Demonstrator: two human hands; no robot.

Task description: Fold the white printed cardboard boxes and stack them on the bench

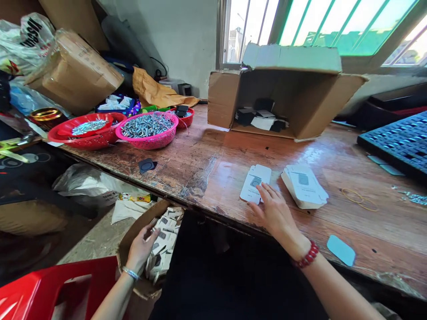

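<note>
My right hand [271, 204], with a red bead bracelet at its wrist, reaches over the wooden table [220, 178]. Its fingers are apart and touch the lower right edge of a flat white printed box [256, 182]. To its right lies a fanned stack of similar white boxes [305, 186]. My left hand [143, 244] is below the table edge, fingers spread, at the left side of a brown carton [126, 240] filled with many small white printed boxes [163, 235]. Nothing is visibly held in it.
An open cardboard box [320, 106] stands at the back. Pink [150, 141] and red baskets [80, 141] of metal parts sit left. Rubber bands [358, 200], a pale blue card [340, 250] and a black tray [400, 142] lie right. A red stool [30, 289] stands below left.
</note>
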